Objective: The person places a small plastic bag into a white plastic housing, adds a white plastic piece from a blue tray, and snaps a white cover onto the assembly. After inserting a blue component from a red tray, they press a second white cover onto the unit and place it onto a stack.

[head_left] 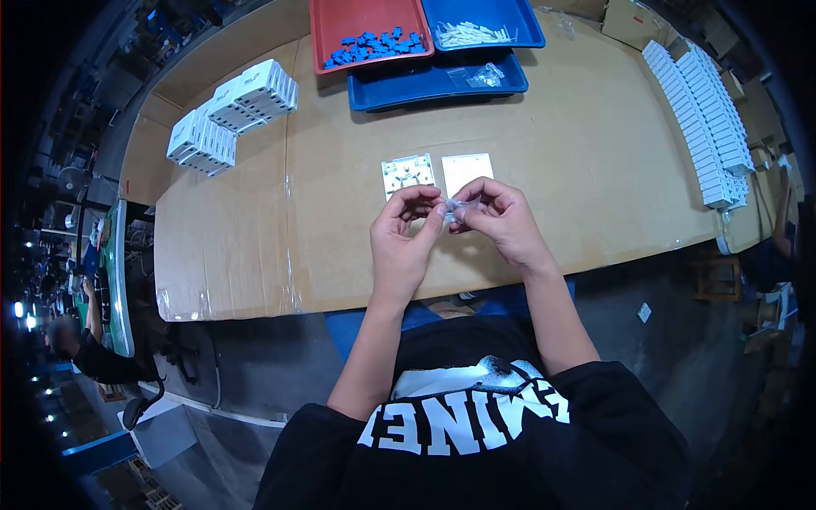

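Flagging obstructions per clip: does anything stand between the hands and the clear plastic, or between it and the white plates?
Nothing visible does: left hand and right hand meet at the plastic, merely overlapping the left plate and right plate in view.

White letters (466,425), partly "MINE", mark the shirt (340,463).

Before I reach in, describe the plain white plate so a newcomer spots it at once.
On the cardboard-covered table, find the person's right hand. The plain white plate lies just beyond it, its near part hidden from view. Unlike the white piece on its left, which has a cluttered face, its surface looks almost bare.
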`<action>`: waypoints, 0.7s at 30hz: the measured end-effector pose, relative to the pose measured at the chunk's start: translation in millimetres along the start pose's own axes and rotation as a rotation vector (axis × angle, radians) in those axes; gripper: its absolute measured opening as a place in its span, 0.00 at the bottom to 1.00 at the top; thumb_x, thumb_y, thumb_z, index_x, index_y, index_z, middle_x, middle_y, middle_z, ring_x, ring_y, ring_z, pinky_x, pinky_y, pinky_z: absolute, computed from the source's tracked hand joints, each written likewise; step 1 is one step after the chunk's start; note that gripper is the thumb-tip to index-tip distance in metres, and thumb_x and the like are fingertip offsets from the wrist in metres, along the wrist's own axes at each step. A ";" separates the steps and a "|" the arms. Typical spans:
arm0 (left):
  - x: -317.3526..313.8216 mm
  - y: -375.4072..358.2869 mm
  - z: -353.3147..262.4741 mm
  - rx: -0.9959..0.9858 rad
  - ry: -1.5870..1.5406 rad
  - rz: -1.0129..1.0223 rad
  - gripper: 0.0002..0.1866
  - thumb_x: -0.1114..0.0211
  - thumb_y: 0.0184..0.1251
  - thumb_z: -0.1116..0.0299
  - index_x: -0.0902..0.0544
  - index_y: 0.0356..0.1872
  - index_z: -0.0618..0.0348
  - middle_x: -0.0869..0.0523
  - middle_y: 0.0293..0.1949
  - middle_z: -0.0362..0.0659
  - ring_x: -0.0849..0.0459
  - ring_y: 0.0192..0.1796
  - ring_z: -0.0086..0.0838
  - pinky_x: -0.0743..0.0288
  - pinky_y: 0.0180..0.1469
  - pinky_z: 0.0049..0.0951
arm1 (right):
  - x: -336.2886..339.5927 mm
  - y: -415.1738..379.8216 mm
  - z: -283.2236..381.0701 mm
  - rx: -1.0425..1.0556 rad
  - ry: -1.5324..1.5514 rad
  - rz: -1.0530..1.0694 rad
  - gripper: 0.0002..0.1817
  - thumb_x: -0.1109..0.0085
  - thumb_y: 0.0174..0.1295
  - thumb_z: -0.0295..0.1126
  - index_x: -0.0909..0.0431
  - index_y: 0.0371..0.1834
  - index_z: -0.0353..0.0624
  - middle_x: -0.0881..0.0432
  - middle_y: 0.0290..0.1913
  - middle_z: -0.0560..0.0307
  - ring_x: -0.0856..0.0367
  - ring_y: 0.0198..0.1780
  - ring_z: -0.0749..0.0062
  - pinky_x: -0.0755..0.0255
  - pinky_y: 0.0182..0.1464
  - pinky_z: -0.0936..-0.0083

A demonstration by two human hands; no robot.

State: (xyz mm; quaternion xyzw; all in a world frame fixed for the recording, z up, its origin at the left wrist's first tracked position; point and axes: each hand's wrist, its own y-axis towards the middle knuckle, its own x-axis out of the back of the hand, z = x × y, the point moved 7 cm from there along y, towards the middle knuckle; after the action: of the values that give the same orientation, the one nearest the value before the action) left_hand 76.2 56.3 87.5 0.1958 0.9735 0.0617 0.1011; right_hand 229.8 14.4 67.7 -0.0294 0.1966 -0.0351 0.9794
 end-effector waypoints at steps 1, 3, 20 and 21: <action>0.1 -0.3 2.5 0.009 -0.063 -0.017 0.12 0.33 0.75 0.78 0.19 0.56 0.67 0.14 0.47 0.41 0.16 0.49 0.21 0.22 0.57 0.23 | -0.3 0.2 1.0 0.001 0.000 -0.001 0.10 0.34 0.69 0.21 0.19 0.51 0.34 0.15 0.45 0.56 0.12 0.43 0.75 0.13 0.50 0.74; -0.2 0.2 5.2 0.045 -0.115 -0.053 0.12 0.34 0.76 0.77 0.19 0.57 0.66 0.14 0.47 0.41 0.16 0.49 0.21 0.22 0.56 0.23 | -0.8 0.4 5.4 0.026 0.000 -0.017 0.11 0.34 0.69 0.20 0.20 0.52 0.33 0.15 0.44 0.56 0.12 0.43 0.75 0.13 0.49 0.76; 10.7 3.0 13.4 0.076 0.008 -0.057 0.11 0.37 0.82 0.67 0.16 0.53 0.65 0.13 0.41 0.37 0.19 0.39 0.18 0.25 0.45 0.19 | 3.0 1.6 2.6 -0.004 -0.014 -0.139 0.14 0.34 0.71 0.23 0.19 0.58 0.34 0.14 0.49 0.52 0.09 0.45 0.69 0.12 0.44 0.77; 9.7 3.2 14.0 0.082 -0.014 -0.061 0.12 0.38 0.82 0.65 0.16 0.53 0.65 0.14 0.41 0.37 0.19 0.39 0.18 0.25 0.45 0.20 | 4.7 1.9 1.0 -0.024 -0.041 -0.151 0.13 0.34 0.71 0.23 0.19 0.57 0.33 0.15 0.50 0.52 0.08 0.44 0.68 0.12 0.44 0.77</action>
State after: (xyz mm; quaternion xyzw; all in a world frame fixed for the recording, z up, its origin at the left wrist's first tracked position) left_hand 71.7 64.2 72.7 0.1704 0.9800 0.0170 0.1017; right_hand 234.6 16.0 66.7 -0.0567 0.1744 -0.1059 0.9773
